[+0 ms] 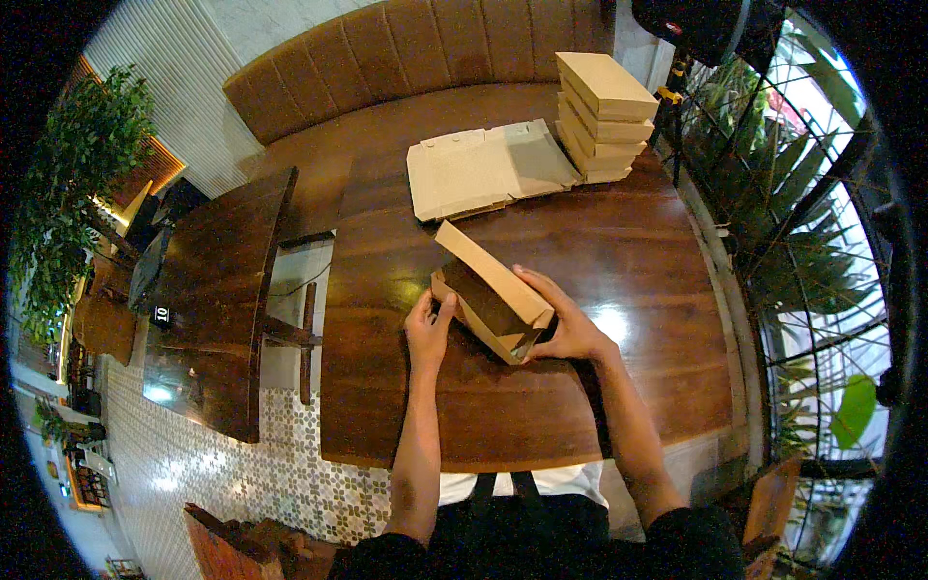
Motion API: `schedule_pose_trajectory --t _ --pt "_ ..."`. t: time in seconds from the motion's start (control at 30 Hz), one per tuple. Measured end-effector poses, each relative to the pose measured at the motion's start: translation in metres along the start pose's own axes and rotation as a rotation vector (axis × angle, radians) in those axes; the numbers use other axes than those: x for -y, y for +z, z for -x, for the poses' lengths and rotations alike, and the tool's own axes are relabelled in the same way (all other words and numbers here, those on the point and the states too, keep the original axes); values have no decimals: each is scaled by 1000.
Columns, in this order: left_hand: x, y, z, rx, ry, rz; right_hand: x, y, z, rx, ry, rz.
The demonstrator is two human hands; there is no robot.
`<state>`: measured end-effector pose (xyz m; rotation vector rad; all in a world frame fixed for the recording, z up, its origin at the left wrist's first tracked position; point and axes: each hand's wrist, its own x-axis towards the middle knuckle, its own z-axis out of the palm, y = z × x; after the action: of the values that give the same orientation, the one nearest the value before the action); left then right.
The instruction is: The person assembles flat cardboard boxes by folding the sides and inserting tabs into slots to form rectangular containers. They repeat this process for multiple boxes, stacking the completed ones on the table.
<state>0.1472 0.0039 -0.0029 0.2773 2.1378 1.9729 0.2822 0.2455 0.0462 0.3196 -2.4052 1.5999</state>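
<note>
A brown cardboard box point(491, 272) is between my hands above the near middle of the wooden table point(387, 406). Its lid stands partly raised, and the dark inside shows below it. My left hand point(428, 329) grips the box's left end, thumb against the side wall. On the right end, my right hand point(568, 324) has its fingers over the lid's edge and its thumb low by the near corner. Farther back lie flat cardboard blanks point(474, 172), unfolded. Beside them rises a stack of folded boxes point(604, 111).
A brown padded bench point(416, 53) runs along the back. To the left stands another wooden table point(217, 319) with a small black number sign point(162, 314). A metal grille with plants point(812, 232) lines the right side. Wooden chairs point(227, 546) stand near the lower edge.
</note>
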Motion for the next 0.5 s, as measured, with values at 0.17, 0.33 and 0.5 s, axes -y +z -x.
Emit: schedule_pose_trajectory --t 0.17,0.33,0.5 --pt "-2 -9 2 143 133 128 -32 -4 13 -211 328 -158" --pt "9 -16 5 226 214 252 -55 -7 27 -171 322 -590" --pt "15 -20 5 242 96 493 -62 -10 26 38 412 -594"
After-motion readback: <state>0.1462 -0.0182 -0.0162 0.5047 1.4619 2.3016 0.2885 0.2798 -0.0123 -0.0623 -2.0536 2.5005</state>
